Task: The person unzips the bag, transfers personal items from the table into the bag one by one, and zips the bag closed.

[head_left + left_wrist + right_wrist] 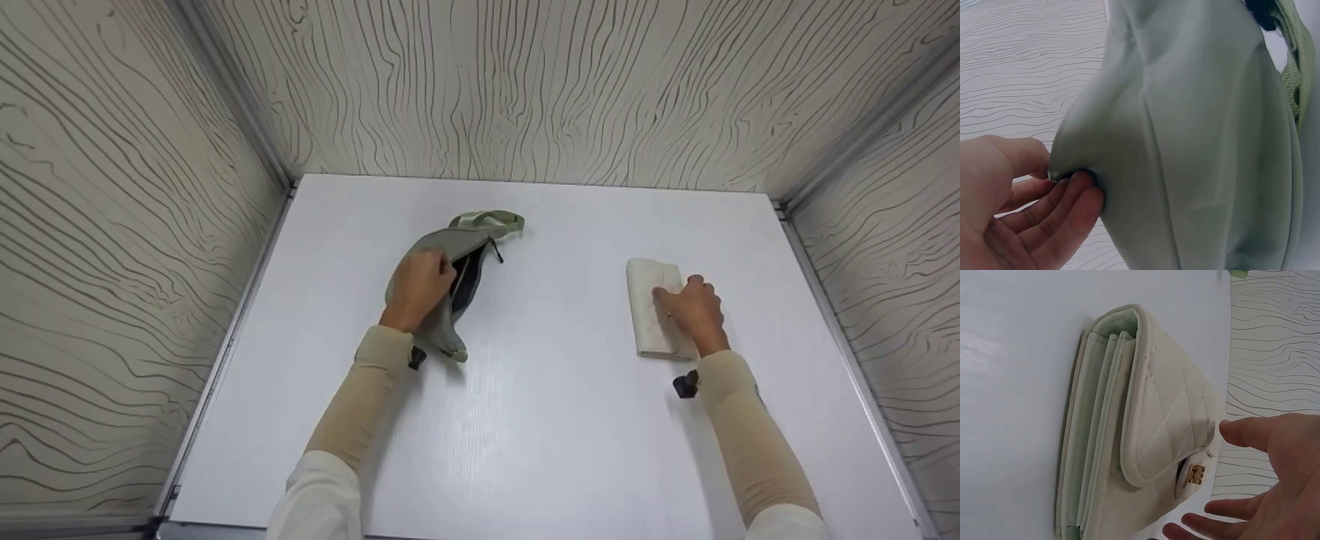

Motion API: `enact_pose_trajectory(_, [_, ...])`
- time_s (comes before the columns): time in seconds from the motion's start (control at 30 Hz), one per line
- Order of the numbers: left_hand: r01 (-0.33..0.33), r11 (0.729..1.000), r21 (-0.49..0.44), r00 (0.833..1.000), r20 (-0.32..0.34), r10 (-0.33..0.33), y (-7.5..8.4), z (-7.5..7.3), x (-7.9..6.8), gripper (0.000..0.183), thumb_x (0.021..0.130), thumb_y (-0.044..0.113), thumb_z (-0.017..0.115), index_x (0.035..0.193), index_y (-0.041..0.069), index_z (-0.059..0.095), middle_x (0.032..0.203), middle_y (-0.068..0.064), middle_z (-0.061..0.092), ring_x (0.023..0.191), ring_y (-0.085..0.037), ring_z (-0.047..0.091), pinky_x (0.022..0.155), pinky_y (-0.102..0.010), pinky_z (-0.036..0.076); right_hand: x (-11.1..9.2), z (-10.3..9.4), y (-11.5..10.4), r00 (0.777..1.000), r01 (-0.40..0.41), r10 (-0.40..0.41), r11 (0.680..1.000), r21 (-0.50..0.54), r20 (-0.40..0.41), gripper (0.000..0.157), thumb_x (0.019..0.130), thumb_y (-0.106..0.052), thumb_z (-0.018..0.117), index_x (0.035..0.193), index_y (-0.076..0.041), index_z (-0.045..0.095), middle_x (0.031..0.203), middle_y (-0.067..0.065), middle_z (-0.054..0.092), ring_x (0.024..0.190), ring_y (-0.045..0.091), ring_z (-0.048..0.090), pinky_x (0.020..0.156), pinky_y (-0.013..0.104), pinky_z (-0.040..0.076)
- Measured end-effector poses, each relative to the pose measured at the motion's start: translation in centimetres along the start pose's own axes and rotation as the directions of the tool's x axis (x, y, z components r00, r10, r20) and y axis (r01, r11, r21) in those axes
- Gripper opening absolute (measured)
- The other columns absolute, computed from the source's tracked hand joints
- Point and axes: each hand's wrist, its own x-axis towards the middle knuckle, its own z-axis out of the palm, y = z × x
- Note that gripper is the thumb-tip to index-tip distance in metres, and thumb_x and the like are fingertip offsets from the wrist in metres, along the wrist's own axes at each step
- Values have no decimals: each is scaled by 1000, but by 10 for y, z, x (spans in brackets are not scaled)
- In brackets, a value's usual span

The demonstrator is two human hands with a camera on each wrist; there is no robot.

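Note:
A grey-green waist bag (pixel 442 241) lies left of centre on the table, its zipped mouth spread so the dark lining (pixel 468 279) shows. My left hand (pixel 421 285) pinches the fabric at the edge of that mouth; in the left wrist view, thumb and curled fingers meet on the bag's edge (pixel 1117 140). On the right side lies a cream quilted wallet (pixel 649 307) with a gold clasp (pixel 1196 475), its flap folded over. My right hand (pixel 694 306) hovers over the wallet's right side, fingers spread and thumb tip right at the flap.
The bag's green strap (pixel 502 219) loops out behind it, and a dark zip pull (pixel 497 251) hangs at its mouth. Wood-grain patterned panels (pixel 480 90) rise behind and at both sides of the white table (pixel 540 420).

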Motion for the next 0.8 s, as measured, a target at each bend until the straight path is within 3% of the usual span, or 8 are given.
enact_pose_trajectory(0.3, [-10,1000,3,1000,-9,10,1,-1,-2,31,102,10,62,74,14,49,67,0,42,62,-15,42,59,-32,36,0,3,7,999,12,-11,1000,-11,34,92,106,-50,53,156,20,22,150,45,41,127,52,52,109,64,47])
enact_pose_trajectory(0.57, [-13,1000,-13,1000,-15,12,0,-2,-2,28,102,11,62,76,12,51,69,0,44,63,-16,44,60,-33,36,-1,1,5,998,8,-7,1000,-21,63,94,105,-52,52,155,22,23,148,45,44,122,47,53,108,62,47])
enact_pose_trajectory(0.7, [-16,1000,-12,1000,-19,16,0,-1,-2,27,102,10,62,77,12,52,69,0,45,64,-16,44,60,-32,37,-1,0,4,998,13,-10,999,-38,69,89,105,-52,53,150,23,32,135,40,53,111,42,56,93,52,52])
enact_pose_trajectory(0.8, [-16,1000,-9,1000,-21,16,0,-1,-2,27,101,10,62,77,11,53,69,0,45,64,-16,45,61,-32,37,-1,-1,3,998,7,-4,999,-44,67,84,105,-52,53,143,22,41,118,30,57,99,34,55,78,40,49])
